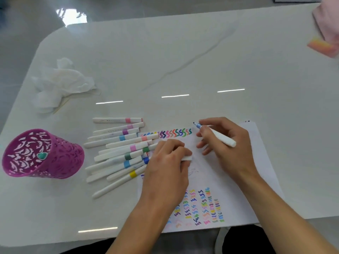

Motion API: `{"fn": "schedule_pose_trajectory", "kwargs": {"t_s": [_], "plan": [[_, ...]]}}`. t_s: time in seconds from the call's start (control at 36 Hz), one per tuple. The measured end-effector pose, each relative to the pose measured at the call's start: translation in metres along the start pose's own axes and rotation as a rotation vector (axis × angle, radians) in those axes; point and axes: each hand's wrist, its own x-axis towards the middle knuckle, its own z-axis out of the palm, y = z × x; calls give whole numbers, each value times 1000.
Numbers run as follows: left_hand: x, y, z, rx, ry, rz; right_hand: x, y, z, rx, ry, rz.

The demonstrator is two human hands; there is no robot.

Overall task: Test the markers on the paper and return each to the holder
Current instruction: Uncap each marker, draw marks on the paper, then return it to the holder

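My right hand [225,142] grips an uncapped white marker [220,137] with a blue tip pointing up-left, just past the end of a row of coloured squiggles on the white paper [256,162]. My left hand [168,160] lies on the paper with fingers curled around a white marker cap [187,158]. Several capped white markers [119,151] with coloured bands lie in a loose pile left of the paper. The purple cut-out holder [42,154] stands at the far left with a teal object inside.
A crumpled white tissue [60,83] lies at the back left of the white table [183,61]. A pink-orange object [322,46] and pink cloth sit at the far right corner. More squiggle columns fill the paper's lower part.
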Motion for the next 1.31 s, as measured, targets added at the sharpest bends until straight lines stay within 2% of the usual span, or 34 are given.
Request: {"fn": "schedule_pose_trajectory", "kwargs": {"t_s": [0.19, 0.53, 1.03, 1.31], "plan": [[-1, 1, 3, 18, 4, 22, -1, 7, 1, 23, 75, 46], [1, 6, 2, 43, -20, 26, 1, 13, 5, -104, 50, 10], [0, 5, 2, 26, -17, 3, 4, 13, 6, -103, 33, 37], [0, 5, 3, 24, -9, -20, 3, 12, 6, -117, 80, 60]]}}
